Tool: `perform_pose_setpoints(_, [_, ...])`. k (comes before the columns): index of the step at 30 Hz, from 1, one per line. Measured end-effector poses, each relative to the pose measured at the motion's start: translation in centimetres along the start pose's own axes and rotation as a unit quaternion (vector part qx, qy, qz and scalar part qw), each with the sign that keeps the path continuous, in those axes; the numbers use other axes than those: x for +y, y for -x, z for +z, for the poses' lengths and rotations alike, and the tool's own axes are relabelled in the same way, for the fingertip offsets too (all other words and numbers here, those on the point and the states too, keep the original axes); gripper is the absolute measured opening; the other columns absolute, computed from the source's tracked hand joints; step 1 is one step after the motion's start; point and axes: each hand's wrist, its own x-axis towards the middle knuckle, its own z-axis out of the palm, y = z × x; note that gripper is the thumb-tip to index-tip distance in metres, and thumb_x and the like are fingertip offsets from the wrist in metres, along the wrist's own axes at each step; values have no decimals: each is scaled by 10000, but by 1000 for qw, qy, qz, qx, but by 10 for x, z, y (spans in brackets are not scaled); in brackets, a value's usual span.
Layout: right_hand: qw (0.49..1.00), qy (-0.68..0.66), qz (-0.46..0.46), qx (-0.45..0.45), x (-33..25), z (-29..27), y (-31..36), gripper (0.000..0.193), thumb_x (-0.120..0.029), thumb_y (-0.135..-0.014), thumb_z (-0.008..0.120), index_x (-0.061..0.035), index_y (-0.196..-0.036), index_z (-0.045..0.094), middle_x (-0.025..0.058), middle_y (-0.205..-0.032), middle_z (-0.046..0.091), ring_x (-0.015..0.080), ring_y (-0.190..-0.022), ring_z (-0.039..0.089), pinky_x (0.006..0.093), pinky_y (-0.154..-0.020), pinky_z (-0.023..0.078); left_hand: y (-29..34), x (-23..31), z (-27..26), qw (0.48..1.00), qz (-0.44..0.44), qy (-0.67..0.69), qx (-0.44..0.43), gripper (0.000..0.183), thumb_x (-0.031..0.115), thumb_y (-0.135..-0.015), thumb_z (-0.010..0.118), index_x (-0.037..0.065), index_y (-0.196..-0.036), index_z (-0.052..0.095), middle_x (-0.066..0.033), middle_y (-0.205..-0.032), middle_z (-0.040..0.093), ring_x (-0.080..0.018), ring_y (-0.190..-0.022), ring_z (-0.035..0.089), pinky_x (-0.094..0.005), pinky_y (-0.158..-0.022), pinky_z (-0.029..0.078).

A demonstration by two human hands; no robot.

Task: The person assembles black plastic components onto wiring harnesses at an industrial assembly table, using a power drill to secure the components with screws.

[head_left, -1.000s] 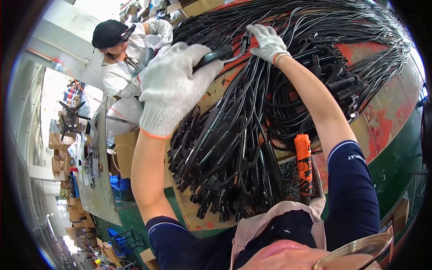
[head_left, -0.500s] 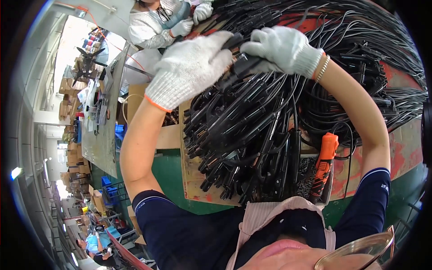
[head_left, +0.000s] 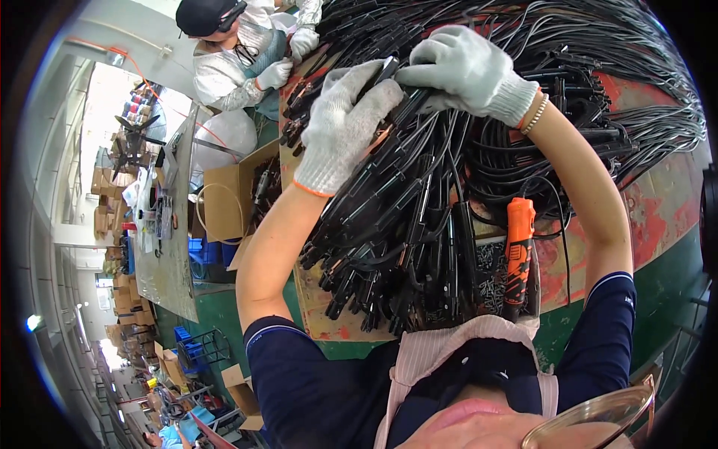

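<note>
In a white knitted glove, my left hand [head_left: 344, 123] is closed around a black plastic handle-like part [head_left: 388, 69] over the far side of a heap. My right hand [head_left: 471, 71], gloved alike, pinches the same area from the right, its fingertips near my left fingers; a black cable-end part [head_left: 407, 111] shows just below them. My gloves hide much of what I hold. Under both hands spreads the heap of black handle-like parts [head_left: 381, 217] with grey-black cables, some showing copper-coloured metal. An orange-and-black power screwdriver [head_left: 519, 251] lies at the heap's right.
Small screws [head_left: 491, 277] fill a tray beside the screwdriver. Coiled black cables [head_left: 508, 176] and long grey cable bundles [head_left: 651, 82] cover the right and far table. A co-worker [head_left: 239, 63] with gloved hands is at the far left, near an open cardboard box [head_left: 224, 198].
My left hand has shifted right and slightly down, closer to my right hand, and the part between them has turned more upright. The view has moved, showing more of the co-worker.
</note>
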Motion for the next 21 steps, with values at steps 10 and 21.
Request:
perform_pose_setpoints(10, [475, -666, 440, 369, -58, 26, 74, 665, -371, -846, 738, -9, -1337, 473, 160, -1200, 559, 245, -1147, 553, 406, -958, 504, 20, 41, 23, 870, -266, 367, -195, 458, 518, -965, 503, 70, -964, 595, -95, -681, 634, -139, -439, 550, -226, -375, 357])
perform_pose_setpoints(21, [406, -796, 201, 400, -39, 42, 46, 165, -199, -961, 595, -121, -826, 540, -44, -633, 496, 81, -486, 471, 222, -446, 431, 40, 26, 106, 993, 72, -4, 98, 447, 243, -943, 602, -29, -1258, 439, -233, -1063, 635, -326, -915, 652, -383, -776, 510])
